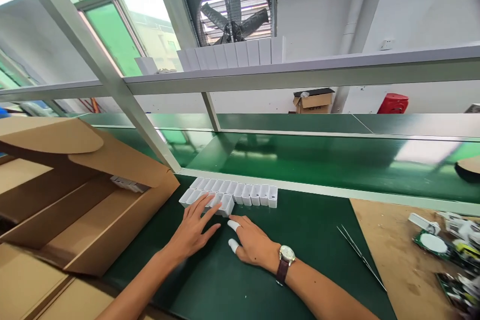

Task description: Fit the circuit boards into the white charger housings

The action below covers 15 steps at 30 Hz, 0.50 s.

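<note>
My left hand (195, 230) lies flat with its fingers stretched out, the tips resting on the front row of small white plastic cases (204, 199). My right hand (252, 242) rests beside it on the green mat (300, 240), with white finger cots on two fingertips and a watch on the wrist; its fingers point toward the cases and hold nothing I can see. A longer row of the same white cases (247, 192) stands just behind, along the edge of the conveyor.
An open cardboard box (86, 210) with several white cases inside sits at the left. Tweezers (360, 255) lie on the mat at the right, next to a brown board (397, 265) with circuit boards and parts. A green conveyor belt (318, 160) runs behind.
</note>
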Motion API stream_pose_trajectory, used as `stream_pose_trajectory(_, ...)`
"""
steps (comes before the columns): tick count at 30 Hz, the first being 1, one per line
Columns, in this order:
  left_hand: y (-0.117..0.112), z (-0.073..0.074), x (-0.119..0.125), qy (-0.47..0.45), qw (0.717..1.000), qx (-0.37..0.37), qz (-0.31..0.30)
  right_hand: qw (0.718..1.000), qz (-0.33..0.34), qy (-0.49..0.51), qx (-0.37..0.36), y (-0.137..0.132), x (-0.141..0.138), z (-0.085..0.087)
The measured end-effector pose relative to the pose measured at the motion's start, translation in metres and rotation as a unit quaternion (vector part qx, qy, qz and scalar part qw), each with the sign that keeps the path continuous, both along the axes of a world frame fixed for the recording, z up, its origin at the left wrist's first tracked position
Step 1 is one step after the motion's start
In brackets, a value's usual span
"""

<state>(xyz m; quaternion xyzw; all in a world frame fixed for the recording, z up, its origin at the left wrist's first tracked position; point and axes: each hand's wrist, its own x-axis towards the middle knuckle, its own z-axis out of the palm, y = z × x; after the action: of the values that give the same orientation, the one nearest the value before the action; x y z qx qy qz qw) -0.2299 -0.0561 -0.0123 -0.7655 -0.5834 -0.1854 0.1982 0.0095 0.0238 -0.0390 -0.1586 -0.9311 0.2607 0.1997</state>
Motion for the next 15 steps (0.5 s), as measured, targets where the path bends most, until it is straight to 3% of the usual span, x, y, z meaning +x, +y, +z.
stream_pose_trajectory(4, 0.003, 0.008, 0.003, -0.023, 0.999, 0.043, -0.021, 0.996, 0.029, -0.044, 0.074, -0.009, 0.019, 0.011)
stream_pose_trajectory(8, 0.019, 0.021, 0.037, 0.006, 0.996, 0.036, -0.085, 0.977, 0.056, -0.132, 0.160, -0.018, 0.065, 0.032)
stream_pose_trajectory(11, 0.044, 0.024, 0.070, 0.013, 0.991, 0.041, -0.128, 0.965, -0.005, -0.174, 0.194, -0.020, 0.116, 0.049)
stream_pose_trajectory(15, 0.083, 0.015, 0.102, -0.006, 0.986, 0.042, -0.160, 0.939, -0.161, -0.240, 0.187, -0.020, 0.195, 0.066)
